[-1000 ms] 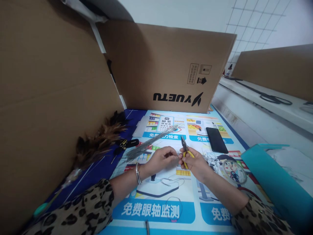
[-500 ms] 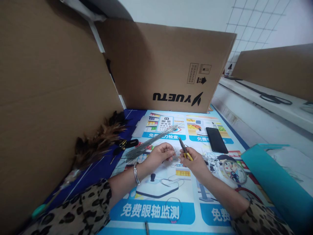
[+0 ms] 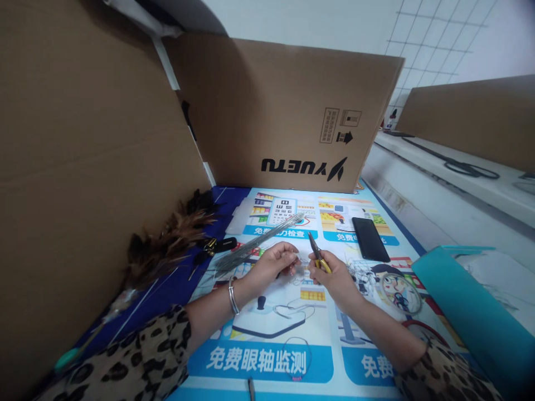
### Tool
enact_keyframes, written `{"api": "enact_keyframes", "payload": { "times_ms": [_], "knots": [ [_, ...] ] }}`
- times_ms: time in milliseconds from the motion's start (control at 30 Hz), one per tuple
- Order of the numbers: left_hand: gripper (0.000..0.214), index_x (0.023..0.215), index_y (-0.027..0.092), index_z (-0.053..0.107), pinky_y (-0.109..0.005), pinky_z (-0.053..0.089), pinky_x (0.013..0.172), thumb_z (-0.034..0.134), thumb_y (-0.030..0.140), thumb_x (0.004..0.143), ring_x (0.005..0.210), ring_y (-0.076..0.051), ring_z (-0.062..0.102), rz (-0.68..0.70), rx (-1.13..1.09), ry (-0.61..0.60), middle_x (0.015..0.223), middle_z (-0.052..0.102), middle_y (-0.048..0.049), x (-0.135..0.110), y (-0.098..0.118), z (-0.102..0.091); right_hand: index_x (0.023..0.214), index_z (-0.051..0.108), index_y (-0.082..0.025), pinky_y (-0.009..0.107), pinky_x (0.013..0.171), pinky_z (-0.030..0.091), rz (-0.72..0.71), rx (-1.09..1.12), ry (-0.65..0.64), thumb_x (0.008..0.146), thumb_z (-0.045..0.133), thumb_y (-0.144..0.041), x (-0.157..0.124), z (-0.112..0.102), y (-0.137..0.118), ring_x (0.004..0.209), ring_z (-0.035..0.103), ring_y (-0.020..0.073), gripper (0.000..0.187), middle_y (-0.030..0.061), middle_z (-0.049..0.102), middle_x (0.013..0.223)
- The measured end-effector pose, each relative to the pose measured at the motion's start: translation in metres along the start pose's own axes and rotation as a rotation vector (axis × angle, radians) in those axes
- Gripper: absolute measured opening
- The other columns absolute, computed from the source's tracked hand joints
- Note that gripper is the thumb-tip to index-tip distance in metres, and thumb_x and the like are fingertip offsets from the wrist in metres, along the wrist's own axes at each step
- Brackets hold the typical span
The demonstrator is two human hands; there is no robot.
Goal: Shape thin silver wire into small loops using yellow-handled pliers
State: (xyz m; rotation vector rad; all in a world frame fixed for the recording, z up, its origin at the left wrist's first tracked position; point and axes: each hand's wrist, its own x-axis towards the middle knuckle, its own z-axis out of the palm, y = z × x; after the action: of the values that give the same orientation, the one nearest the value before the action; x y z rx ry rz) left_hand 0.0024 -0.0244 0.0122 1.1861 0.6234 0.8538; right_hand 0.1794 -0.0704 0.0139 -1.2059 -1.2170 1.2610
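My left hand point(image 3: 279, 260) is closed in a pinch on a thin wire, with small pinkish bits near the fingertips. Yellow-handled pliers point(image 3: 320, 259) rest in my right hand point(image 3: 334, 274), its fingers wrapped round the grips and the dark jaws pointing up and away. A small gap separates the two hands, and fine wire strands show faintly between them. Beyond my left hand lies a bundle of straight silvery wires point(image 3: 254, 247). Nearer to me, a thin wire loop point(image 3: 310, 361) with a pink bit lies on the printed table cover point(image 3: 326, 334).
A black phone point(image 3: 370, 239) lies to the right of the hands, beyond a teal box point(image 3: 472, 306). Brown feathers point(image 3: 167, 245) and a black key fob point(image 3: 224, 245) are at the left. Cardboard panels point(image 3: 292, 111) wall the back and left side.
My right hand and the pliers have shifted slightly to the right. My left hand has turned a little at the fingertips, and the rest is unchanged.
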Motion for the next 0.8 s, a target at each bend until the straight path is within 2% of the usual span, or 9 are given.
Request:
{"api": "enact_keyframes", "payload": {
  "times_ms": [233, 567, 800],
  "knots": [
    [0.026, 0.099, 0.017, 0.049, -0.022, 0.040, 0.056, 0.055, 0.036, 0.082, 0.063, -0.009, 0.054, 0.027, 0.056, 0.015, 0.087, 0.058, -0.0036, 0.0015, -0.0024, -0.0024, 0.093, 0.054, -0.020, 0.026, 0.054, 0.041, 0.029, 0.072, -0.023, 0.073, 0.061, -0.024, 0.0004, -0.0003, -0.0013, 0.061, 0.050, 0.0109, 0.022, -0.0028, 0.052, 0.070],
    [0.027, 0.104, 0.019, 0.052, -0.024, 0.041, 0.068, 0.054, 0.034, 0.081, 0.085, -0.014, 0.054, 0.083, 0.192, 0.121, 0.105, 0.056, -0.0057, 0.0038, -0.0044, -0.0067, 0.093, 0.054, -0.021, 0.025, 0.054, 0.039, 0.080, 0.210, -0.055, 0.073, 0.064, -0.026, -0.0002, -0.0036, 0.0011, 0.059, 0.049, 0.0104, 0.023, -0.0035, 0.051, 0.065],
    [0.022, 0.093, 0.016, 0.056, -0.024, 0.040, 0.066, 0.054, 0.034, 0.080, 0.073, -0.012, 0.050, 0.102, 0.269, 0.149, 0.085, 0.056, -0.0028, 0.0056, -0.0076, -0.0089, 0.094, 0.054, -0.021, 0.026, 0.056, 0.039, 0.075, 0.219, -0.058, 0.074, 0.063, -0.026, 0.0007, -0.0048, 0.0013, 0.059, 0.049, 0.0108, 0.022, -0.0028, 0.052, 0.065]
  ]
}}
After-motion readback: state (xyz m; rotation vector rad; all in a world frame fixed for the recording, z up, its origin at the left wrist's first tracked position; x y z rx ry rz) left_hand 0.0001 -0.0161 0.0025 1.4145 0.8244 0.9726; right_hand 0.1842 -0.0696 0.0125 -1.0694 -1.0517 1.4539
